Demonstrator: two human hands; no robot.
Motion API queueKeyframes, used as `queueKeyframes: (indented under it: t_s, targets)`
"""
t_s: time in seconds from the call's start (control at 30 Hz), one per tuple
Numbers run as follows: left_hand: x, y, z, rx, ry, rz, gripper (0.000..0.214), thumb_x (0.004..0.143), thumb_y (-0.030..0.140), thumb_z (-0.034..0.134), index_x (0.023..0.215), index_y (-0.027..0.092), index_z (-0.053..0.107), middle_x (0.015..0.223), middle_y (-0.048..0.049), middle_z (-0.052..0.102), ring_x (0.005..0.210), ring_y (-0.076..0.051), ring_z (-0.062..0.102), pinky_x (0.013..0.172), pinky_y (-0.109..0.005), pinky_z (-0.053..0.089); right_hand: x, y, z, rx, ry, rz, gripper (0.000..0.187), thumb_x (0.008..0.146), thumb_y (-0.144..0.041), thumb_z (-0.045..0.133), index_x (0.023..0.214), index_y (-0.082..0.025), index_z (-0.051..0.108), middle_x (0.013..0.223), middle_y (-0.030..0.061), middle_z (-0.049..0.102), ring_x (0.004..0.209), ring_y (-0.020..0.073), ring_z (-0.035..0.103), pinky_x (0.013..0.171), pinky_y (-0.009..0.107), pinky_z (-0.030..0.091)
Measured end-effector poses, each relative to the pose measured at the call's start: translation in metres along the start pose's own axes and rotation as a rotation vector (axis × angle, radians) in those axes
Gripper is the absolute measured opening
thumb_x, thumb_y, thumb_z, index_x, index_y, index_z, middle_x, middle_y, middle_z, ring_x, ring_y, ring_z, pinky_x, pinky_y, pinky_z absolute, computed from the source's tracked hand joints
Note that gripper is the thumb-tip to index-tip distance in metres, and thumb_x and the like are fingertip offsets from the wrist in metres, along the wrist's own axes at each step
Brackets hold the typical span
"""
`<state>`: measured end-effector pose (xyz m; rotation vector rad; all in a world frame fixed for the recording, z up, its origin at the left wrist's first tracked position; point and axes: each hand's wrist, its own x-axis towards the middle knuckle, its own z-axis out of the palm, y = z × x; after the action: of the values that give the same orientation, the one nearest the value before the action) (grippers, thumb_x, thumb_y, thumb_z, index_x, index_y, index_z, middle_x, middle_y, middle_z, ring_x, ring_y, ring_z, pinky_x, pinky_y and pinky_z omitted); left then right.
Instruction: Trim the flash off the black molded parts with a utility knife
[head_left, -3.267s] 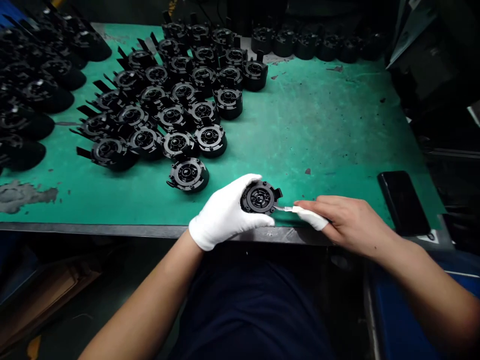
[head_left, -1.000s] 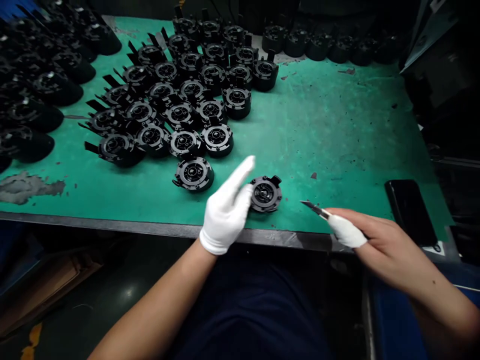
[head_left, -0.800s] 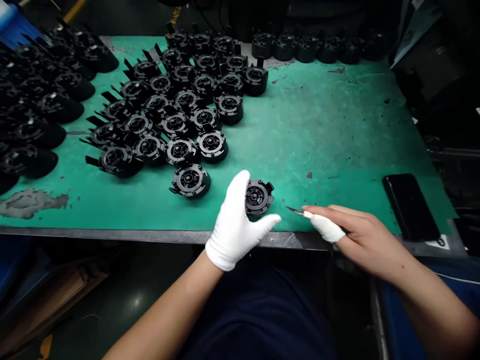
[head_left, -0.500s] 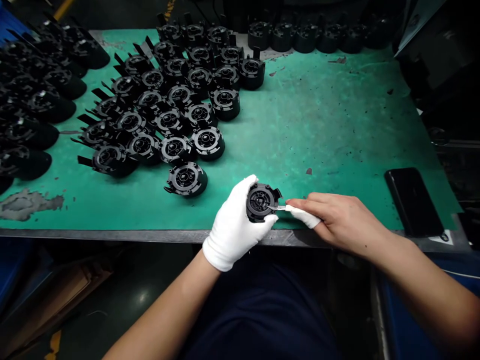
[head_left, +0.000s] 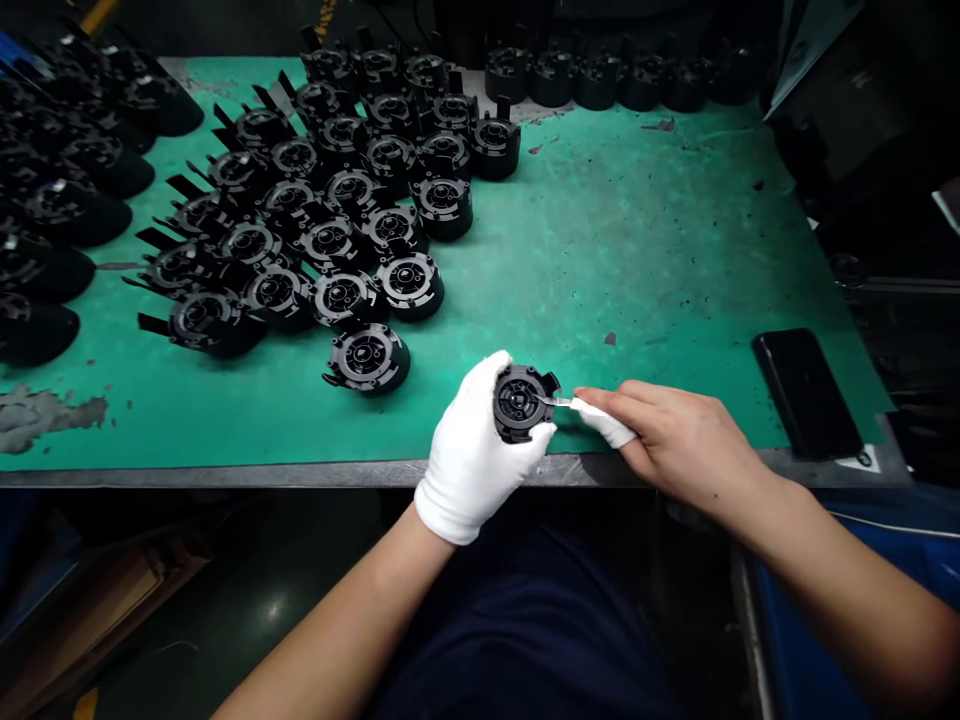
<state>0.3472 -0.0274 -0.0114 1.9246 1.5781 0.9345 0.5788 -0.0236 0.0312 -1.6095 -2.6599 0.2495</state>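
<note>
My left hand (head_left: 472,440), in a white glove, is closed around a round black plastic housing (head_left: 520,402) near the table's front edge. The housing's ringed face with small holes is turned up towards me. My right hand (head_left: 660,425) is bare except for a white covering on the thumb. It pinches a small blade (head_left: 556,401) with a thin metal tip, and that tip reaches the right side of the housing's face. The blade's handle is hidden in my fingers. A similar black housing (head_left: 367,357) stands on the mat to the left of my gloved hand.
Several more black housings (head_left: 330,240) crowd the left of the green mat (head_left: 637,250), many with upright tabs. Another row (head_left: 600,80) lines the back edge. A black phone-like slab (head_left: 807,392) lies at the right. The table's grey front edge (head_left: 225,474) runs below my hands.
The blade's tip has moved slightly upward on the housing's face. Both hands keep their hold. The whole view has shifted a little, with the table's things appearing further left.
</note>
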Motion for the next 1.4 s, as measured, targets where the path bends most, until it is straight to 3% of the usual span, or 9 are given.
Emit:
queueKeyframes:
  t_s: [0.23,0.33,0.63,0.7,0.83,0.93,1.0,1.23,1.4]
  targets:
    - [-0.008,0.008,0.017,0.066,0.164,0.033,0.076,0.08,0.041,0.077,0.142,0.015,0.041,0.136,-0.0176,0.058,0.13,-0.031,0.057,0.111,-0.047,0.049,-0.002,-0.021,0.007,0.036,0.082,0.158,0.037,0.101,-0.028,0.049,0.134,-0.03,0.064,0.088,0.0018,0.07,0.081,0.0183,0.067,0.062,0.029,0.041]
    - [-0.009,0.006,0.018,0.053,0.158,0.034,0.077,0.081,0.042,0.076,0.144,0.014,0.039,0.138,-0.0182,0.057,0.132,-0.031,0.056,0.112,-0.048,0.048,-0.006,-0.022,0.008,0.122,0.078,0.123,0.036,0.103,-0.031,0.046,0.134,-0.029,0.064,0.091,0.0032,0.071,0.081,0.0175,0.068,0.065,0.028,0.044]
    - [-0.01,0.008,0.021,0.056,0.183,0.037,0.076,0.082,0.045,0.075,0.143,0.015,0.04,0.137,-0.0185,0.059,0.129,-0.033,0.058,0.111,-0.051,0.049,0.004,-0.031,0.008,-0.041,0.078,0.193,0.043,0.095,-0.021,0.051,0.135,-0.028,0.063,0.092,0.0042,0.074,0.082,0.0218,0.069,0.06,0.03,0.045]
    - [-0.009,0.006,0.017,0.041,0.15,0.026,0.077,0.082,0.043,0.074,0.144,0.014,0.039,0.14,-0.0189,0.057,0.132,-0.033,0.056,0.112,-0.05,0.048,0.002,-0.031,0.008,0.029,0.083,0.193,0.039,0.097,-0.021,0.049,0.133,-0.026,0.064,0.099,0.0054,0.075,0.086,0.0221,0.071,0.065,0.029,0.049]
    - [-0.002,-0.003,-0.004,-0.039,-0.064,0.119,0.082,0.082,0.034,0.073,0.149,0.013,0.032,0.151,-0.0182,0.048,0.142,-0.029,0.046,0.121,-0.045,0.04,-0.011,-0.023,0.006,0.163,0.027,0.152,0.031,0.1,-0.025,0.046,0.125,-0.025,0.066,0.094,0.0038,0.079,0.077,0.0214,0.074,0.065,0.029,0.053]
    - [0.005,-0.01,-0.016,-0.081,-0.175,0.179,0.083,0.082,0.028,0.071,0.151,0.014,0.028,0.156,-0.018,0.041,0.147,-0.028,0.04,0.124,-0.047,0.035,-0.018,-0.014,0.005,0.24,-0.031,0.037,0.037,0.098,-0.019,0.046,0.13,-0.023,0.064,0.115,0.0056,0.077,0.095,0.0224,0.075,0.077,0.031,0.058]
    - [0.007,-0.012,-0.018,-0.097,-0.198,0.18,0.085,0.082,0.03,0.073,0.152,0.016,0.027,0.157,-0.0178,0.04,0.148,-0.029,0.038,0.124,-0.049,0.035,-0.018,-0.01,0.004,0.256,-0.046,-0.022,0.04,0.097,-0.017,0.046,0.133,-0.021,0.063,0.125,0.0067,0.073,0.103,0.0235,0.073,0.082,0.033,0.059]
    - [0.009,-0.01,-0.013,-0.09,-0.204,0.129,0.091,0.077,0.041,0.081,0.15,0.019,0.03,0.15,-0.016,0.048,0.142,-0.03,0.046,0.121,-0.048,0.04,-0.011,-0.002,-0.002,0.272,-0.051,-0.081,0.045,0.092,-0.014,0.045,0.133,-0.02,0.064,0.125,0.0066,0.073,0.105,0.0241,0.073,0.085,0.035,0.061]
    - [0.017,-0.011,-0.018,-0.084,-0.275,0.158,0.088,0.081,0.046,0.077,0.15,0.022,0.029,0.152,-0.0149,0.046,0.143,-0.031,0.045,0.12,-0.049,0.041,-0.006,-0.006,-0.006,0.286,-0.195,-0.134,0.05,0.089,-0.01,0.045,0.135,-0.018,0.062,0.125,0.0083,0.073,0.101,0.0254,0.074,0.081,0.036,0.063]
